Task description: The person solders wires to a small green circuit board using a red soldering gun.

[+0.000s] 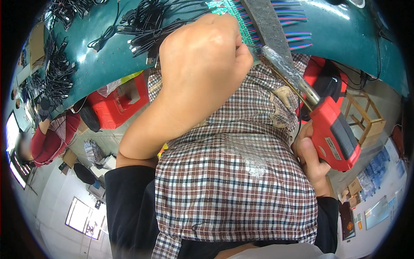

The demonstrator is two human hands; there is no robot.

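My left hand (205,60) is closed in a pinch over the near edge of a green circuit-board panel (246,30); its fingertips and whatever they grip are hidden under the hand. In my right hand (311,157) is a red and black soldering gun (334,134), its barrel wrapped in a shiny, crinkled covering. The gun's tip reaches up-left to the panel edge, close to my left thumb. A dark, worn bar (269,26) lies over the multicoloured wires (297,39) that fan out on the panel's right side.
Bundles of black cables (146,26) lie left of my hand on the green table (99,64), with another pile (56,73) farther left. Red stools (120,103) and a wooden stool (364,114) stand below. At far left sits another person in a red sleeve (41,146).
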